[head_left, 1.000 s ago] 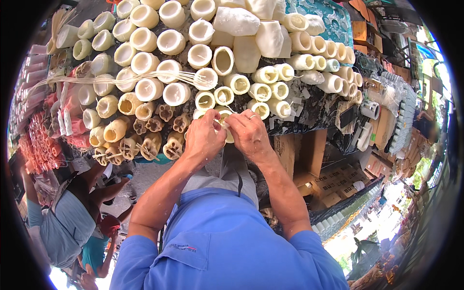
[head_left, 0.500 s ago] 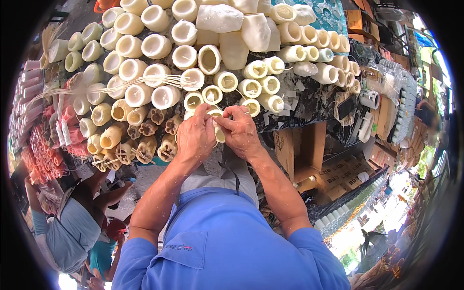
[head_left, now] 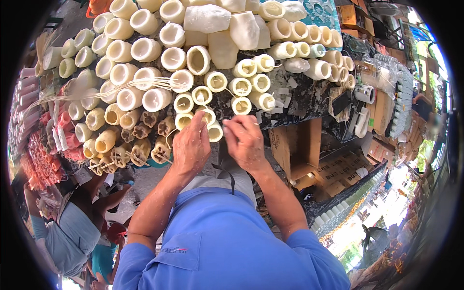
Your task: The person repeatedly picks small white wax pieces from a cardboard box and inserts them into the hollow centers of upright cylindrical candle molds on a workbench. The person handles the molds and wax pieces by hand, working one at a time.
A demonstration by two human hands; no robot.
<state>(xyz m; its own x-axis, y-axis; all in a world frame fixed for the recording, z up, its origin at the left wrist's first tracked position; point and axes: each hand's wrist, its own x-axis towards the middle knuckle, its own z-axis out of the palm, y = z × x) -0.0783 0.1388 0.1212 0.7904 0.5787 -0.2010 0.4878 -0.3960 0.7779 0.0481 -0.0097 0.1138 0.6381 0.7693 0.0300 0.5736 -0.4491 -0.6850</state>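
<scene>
Head view: the forearms point(head_left: 157, 205) slant inward toward the far side. The left hand point(head_left: 191, 149) points away, fingers loosely extended; the right hand point(head_left: 245, 145) is half curled, thumb and forefinger nearly meeting. I cannot tell whether either grips anything. Between them, nearer the left, is a pale wax cup point(head_left: 215, 132).

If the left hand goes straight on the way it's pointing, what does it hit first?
Probably the small pale cup just ahead of the left hand; the two overlap in view, so whether it would touch or pass above is unclear.
</scene>
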